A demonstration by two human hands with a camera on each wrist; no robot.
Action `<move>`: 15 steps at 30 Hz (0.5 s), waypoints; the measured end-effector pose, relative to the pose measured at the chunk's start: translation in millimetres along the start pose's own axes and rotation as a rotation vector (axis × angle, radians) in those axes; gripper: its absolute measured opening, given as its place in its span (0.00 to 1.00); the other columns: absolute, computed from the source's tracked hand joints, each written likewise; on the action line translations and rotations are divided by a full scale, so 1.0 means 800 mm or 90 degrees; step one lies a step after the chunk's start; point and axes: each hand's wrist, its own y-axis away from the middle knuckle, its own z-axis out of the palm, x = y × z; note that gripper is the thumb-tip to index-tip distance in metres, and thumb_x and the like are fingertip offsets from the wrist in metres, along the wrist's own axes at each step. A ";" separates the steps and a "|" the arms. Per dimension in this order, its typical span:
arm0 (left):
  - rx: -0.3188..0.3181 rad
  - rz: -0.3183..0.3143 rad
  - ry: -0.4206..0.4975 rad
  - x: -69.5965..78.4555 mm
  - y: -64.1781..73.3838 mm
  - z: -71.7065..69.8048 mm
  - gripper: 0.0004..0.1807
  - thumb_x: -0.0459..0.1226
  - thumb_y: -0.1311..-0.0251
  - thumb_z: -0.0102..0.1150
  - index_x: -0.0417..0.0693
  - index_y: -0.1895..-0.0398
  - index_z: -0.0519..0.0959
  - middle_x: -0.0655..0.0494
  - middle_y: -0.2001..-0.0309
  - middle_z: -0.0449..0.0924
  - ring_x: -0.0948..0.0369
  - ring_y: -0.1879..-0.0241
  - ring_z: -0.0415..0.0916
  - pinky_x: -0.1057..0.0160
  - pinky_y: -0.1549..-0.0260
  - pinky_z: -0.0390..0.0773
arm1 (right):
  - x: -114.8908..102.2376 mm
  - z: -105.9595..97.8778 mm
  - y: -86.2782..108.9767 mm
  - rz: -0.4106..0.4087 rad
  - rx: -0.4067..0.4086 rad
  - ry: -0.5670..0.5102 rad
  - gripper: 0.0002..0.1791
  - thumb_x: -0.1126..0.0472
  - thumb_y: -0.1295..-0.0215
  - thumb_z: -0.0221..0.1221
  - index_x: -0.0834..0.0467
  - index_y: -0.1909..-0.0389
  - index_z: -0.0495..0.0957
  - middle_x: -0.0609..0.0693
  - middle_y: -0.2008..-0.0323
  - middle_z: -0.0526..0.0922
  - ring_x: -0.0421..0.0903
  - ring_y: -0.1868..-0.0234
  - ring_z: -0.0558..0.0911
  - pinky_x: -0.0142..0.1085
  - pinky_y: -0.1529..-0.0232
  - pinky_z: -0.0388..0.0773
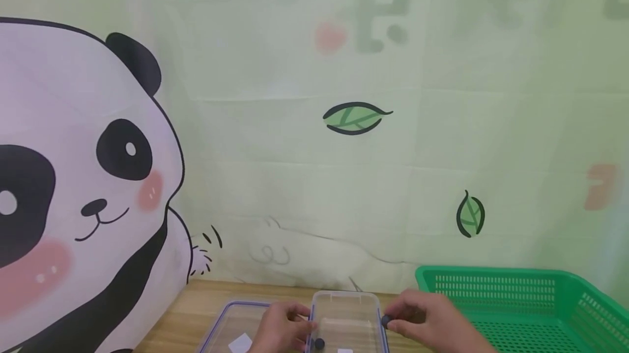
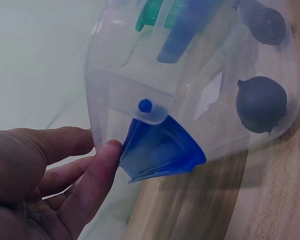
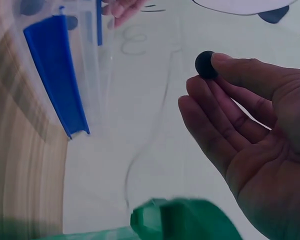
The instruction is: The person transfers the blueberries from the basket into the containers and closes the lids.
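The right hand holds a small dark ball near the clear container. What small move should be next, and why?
I would probably bring the right hand over the clear container and release the dark ball inside. It pinches this ball beside the container's right edge, a second ball shows inside, and the left hand holds the opposite edge, seemingly steadying it.

The head camera looked forward from the near side of the clear plastic box (image 1: 346,294), facing the panda-printed cloth (image 1: 275,63) behind it. I saw the left wrist camera, tipped sideways, peer closely across the box from its left. The right wrist camera, also tipped, faced the cloth from the box's right, farther off. All three shared the box; head and right wrist both caught the green basket (image 1: 496,271).
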 end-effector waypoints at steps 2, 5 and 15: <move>0.000 0.001 -0.001 -0.001 0.000 0.001 0.11 0.26 0.38 0.71 0.31 0.54 0.84 0.49 0.69 0.82 0.60 0.76 0.83 0.61 0.73 0.89 | 0.002 0.005 -0.002 -0.010 -0.020 -0.016 0.07 0.62 0.28 0.68 0.60 0.54 0.87 0.46 0.60 0.89 0.39 0.60 0.86 0.31 0.59 0.86; 0.000 0.002 -0.006 -0.002 -0.001 0.002 0.11 0.26 0.38 0.71 0.31 0.54 0.84 0.49 0.69 0.82 0.60 0.76 0.83 0.61 0.73 0.90 | 0.006 0.012 -0.004 -0.014 -0.047 -0.047 0.06 0.64 0.27 0.67 0.62 0.54 0.87 0.47 0.60 0.89 0.39 0.60 0.86 0.31 0.58 0.86; -0.001 0.019 -0.003 -0.003 -0.003 0.003 0.11 0.26 0.37 0.72 0.29 0.53 0.84 0.50 0.69 0.83 0.60 0.75 0.84 0.60 0.73 0.90 | 0.005 0.039 -0.009 0.086 -0.123 -0.091 0.03 0.68 0.30 0.66 0.60 0.58 0.87 0.50 0.62 0.88 0.48 0.61 0.85 0.32 0.60 0.84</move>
